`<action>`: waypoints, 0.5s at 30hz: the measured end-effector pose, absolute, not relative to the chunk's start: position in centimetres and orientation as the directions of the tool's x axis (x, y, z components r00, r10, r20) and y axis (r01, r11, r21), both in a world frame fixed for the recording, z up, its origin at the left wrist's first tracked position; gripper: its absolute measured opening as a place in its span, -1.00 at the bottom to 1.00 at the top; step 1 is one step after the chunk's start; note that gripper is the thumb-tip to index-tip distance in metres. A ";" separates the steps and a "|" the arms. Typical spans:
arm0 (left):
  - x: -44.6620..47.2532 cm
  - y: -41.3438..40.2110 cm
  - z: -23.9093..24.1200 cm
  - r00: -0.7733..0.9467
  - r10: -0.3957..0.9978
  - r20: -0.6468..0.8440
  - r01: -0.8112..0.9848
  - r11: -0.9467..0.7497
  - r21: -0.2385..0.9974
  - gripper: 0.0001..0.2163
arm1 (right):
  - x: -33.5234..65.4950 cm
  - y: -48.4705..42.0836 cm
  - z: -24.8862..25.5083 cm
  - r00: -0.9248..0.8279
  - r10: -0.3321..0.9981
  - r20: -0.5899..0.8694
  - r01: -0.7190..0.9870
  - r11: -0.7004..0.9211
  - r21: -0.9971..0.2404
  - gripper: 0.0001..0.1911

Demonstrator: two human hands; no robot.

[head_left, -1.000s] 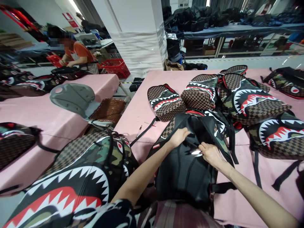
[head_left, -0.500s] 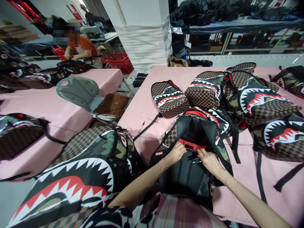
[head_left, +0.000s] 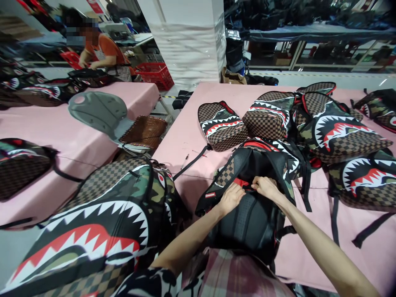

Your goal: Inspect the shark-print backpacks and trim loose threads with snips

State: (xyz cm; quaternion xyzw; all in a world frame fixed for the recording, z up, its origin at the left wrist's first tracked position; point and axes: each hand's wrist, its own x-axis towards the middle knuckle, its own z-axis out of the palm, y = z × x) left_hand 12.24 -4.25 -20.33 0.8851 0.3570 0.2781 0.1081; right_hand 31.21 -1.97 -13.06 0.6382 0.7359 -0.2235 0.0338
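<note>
Well — red fabric (head_left: 240, 182) shows inside the backpack (head_left: 243, 225)

The place looks like a bag workshop: pink-covered tables (head_left: 188, 123) bear many backpacks (head_left: 224, 131) with similar shark-mouth prints, an aproned worker (head_left: 109, 49) leans over another bag (head_left: 88, 77) at far left near a red crate (head_left: 156, 77), and a long bench (head_left: 291, 33) at far right carries heaps of dark goods (head_left: 278, 16)
</note>
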 end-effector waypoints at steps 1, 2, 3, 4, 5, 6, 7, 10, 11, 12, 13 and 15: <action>12.2 -4.3 -20.3 0.585 0.695 0.417 0.571 -0.719 0.397 -0.83 | 31.3 -1.9 -13.2 -0.183 0.923 -0.340 0.954 0.083 -0.287 -0.83; 12.2 -4.3 -20.3 0.583 0.697 0.417 0.570 -0.717 0.401 -0.83 | 31.4 -1.9 -13.3 -0.184 0.921 -0.344 0.953 0.082 -0.290 -0.83; 12.2 -4.3 -20.2 0.582 0.699 0.416 0.571 -0.715 0.403 -0.82 | 31.5 -1.9 -13.4 -0.187 0.919 -0.347 0.953 0.084 -0.293 -0.83; 12.2 -4.3 -20.3 0.582 0.700 0.414 0.572 -0.714 0.403 -0.82 | 31.5 -1.9 -13.5 -0.190 0.918 -0.348 0.952 0.085 -0.294 -0.83; 12.3 -4.3 -20.3 0.580 0.702 0.413 0.576 -0.712 0.402 -0.81 | 31.6 -1.9 -13.5 -0.190 0.918 -0.349 0.952 0.086 -0.293 -0.83; 12.3 -4.2 -20.3 0.578 0.705 0.411 0.580 -0.709 0.401 -0.81 | 31.5 -1.9 -13.6 -0.188 0.918 -0.349 0.953 0.085 -0.290 -0.83; 12.3 -4.2 -20.3 0.577 0.707 0.408 0.584 -0.707 0.398 -0.81 | 31.5 -1.9 -13.6 -0.183 0.919 -0.349 0.955 0.082 -0.285 -0.83; 12.4 -4.1 -20.4 0.576 0.710 0.405 0.594 -0.704 0.390 -0.80 | 31.2 -1.9 -13.9 -0.172 0.922 -0.347 0.959 0.076 -0.272 -0.82; 12.4 -4.1 -20.4 0.573 0.712 0.405 0.597 -0.702 0.388 -0.80 | 31.1 -1.8 -14.0 -0.172 0.922 -0.346 0.959 0.077 -0.272 -0.81; 12.5 -4.1 -20.5 0.570 0.715 0.404 0.602 -0.699 0.387 -0.80 | 31.1 -1.8 -14.1 -0.175 0.922 -0.345 0.958 0.079 -0.274 -0.81; 12.5 -4.1 -20.5 0.565 0.719 0.405 0.606 -0.695 0.387 -0.80 | 31.1 -1.8 -14.3 -0.177 0.922 -0.345 0.957 0.080 -0.277 -0.81; 12.6 -4.1 -20.5 0.561 0.722 0.405 0.610 -0.691 0.387 -0.80 | 31.2 -1.7 -14.4 -0.177 0.921 -0.346 0.956 0.077 -0.284 -0.81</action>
